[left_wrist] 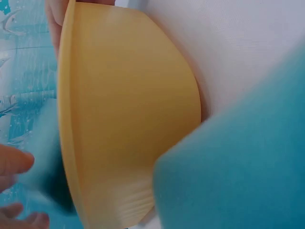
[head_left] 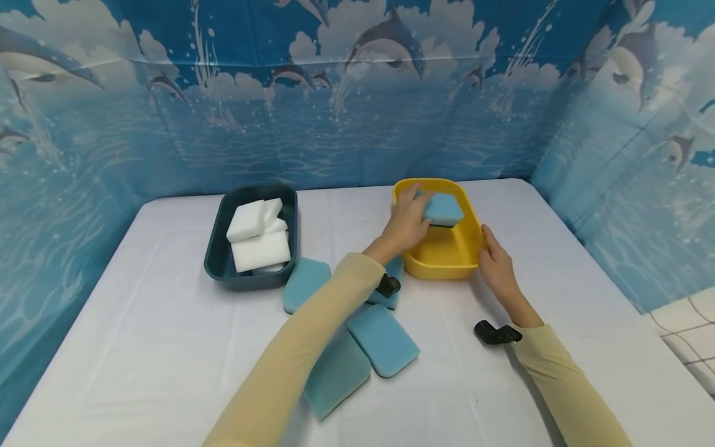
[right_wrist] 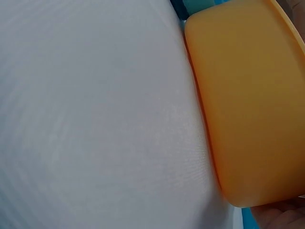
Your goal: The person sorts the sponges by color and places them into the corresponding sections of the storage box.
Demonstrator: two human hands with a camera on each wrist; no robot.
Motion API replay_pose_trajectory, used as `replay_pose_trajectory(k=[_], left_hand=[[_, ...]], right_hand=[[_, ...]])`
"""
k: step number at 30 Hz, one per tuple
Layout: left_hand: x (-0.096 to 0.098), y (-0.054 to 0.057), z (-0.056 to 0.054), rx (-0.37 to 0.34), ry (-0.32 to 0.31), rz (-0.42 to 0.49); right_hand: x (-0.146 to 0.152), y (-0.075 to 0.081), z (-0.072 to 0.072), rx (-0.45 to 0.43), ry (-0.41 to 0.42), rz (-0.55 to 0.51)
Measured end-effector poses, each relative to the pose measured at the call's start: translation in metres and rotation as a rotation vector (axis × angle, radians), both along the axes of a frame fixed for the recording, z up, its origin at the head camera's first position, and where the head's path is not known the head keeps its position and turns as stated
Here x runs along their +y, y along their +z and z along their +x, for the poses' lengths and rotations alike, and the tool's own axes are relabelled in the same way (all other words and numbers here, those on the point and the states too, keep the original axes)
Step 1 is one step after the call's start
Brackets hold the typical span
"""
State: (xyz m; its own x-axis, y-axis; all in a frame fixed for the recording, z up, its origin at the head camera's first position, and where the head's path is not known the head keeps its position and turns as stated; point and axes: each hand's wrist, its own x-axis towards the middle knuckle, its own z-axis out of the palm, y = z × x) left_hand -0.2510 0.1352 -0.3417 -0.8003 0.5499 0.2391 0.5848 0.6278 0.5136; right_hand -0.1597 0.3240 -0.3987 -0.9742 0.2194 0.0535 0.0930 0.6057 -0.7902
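Observation:
In the head view my left hand [head_left: 409,220] reaches over the yellow tub [head_left: 441,273]. Its fingers are spread beside a blue sponge [head_left: 445,208] with a dark underside, tilted inside the tub. In the left wrist view that sponge [left_wrist: 45,157] is blurred, while the parted fingertips [left_wrist: 16,160] stay sharp at its edge. My right hand [head_left: 497,267] holds the tub's right side at the rim. More blue sponges [head_left: 383,340] lie on the table, partly hidden by my left sleeve.
A dark green tub [head_left: 246,282] holding several white sponges [head_left: 260,250] stands at the left on the white-covered table [head_left: 128,323]. A dolphin-printed curtain [head_left: 346,143] hangs behind and around the table. Each wrist carries a black camera mount [head_left: 497,333].

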Motion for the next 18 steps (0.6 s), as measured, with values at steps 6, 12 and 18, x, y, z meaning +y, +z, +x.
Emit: replay_pose_trajectory(k=[6,12,18], left_hand=[[-0.005,-0.008,0.002,-0.006,0.027,0.072],[-0.024,-0.011,0.006,-0.010,0.015,0.067],[-0.038,-0.011,0.007,-0.026,0.033,0.046]], right_hand=[[0.000,-0.001,0.000,0.013,0.010,0.010],[-0.001,0.001,-0.001,0.019,0.017,0.000],[0.000,0.000,-0.001,0.022,0.014,-0.007]])
